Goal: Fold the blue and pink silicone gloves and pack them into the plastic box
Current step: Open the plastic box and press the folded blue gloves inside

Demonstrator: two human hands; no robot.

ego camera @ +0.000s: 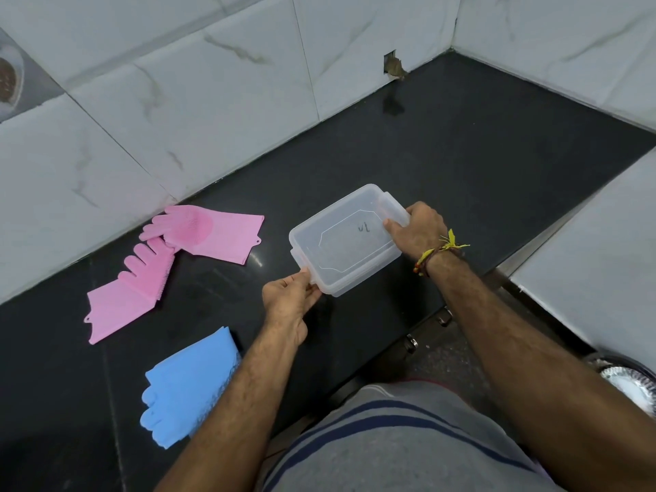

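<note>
A clear plastic box (346,239) with its lid on sits on the black counter, a little right of centre. My left hand (289,301) pinches the clip at its near-left corner. My right hand (420,230) grips the clip at its far-right end. Two pink silicone gloves lie flat to the left: one (209,232) by the wall, the other (127,296) nearer me, their fingers touching. A blue glove (184,385) lies at the near left, partly under my left forearm; I cannot tell whether a second blue one lies beneath it.
The black counter (461,165) runs back to a corner of white marble-tiled walls (198,101). A light worktop (603,261) stands to the right across a gap. A round foil-lined dish (628,385) sits at the lower right.
</note>
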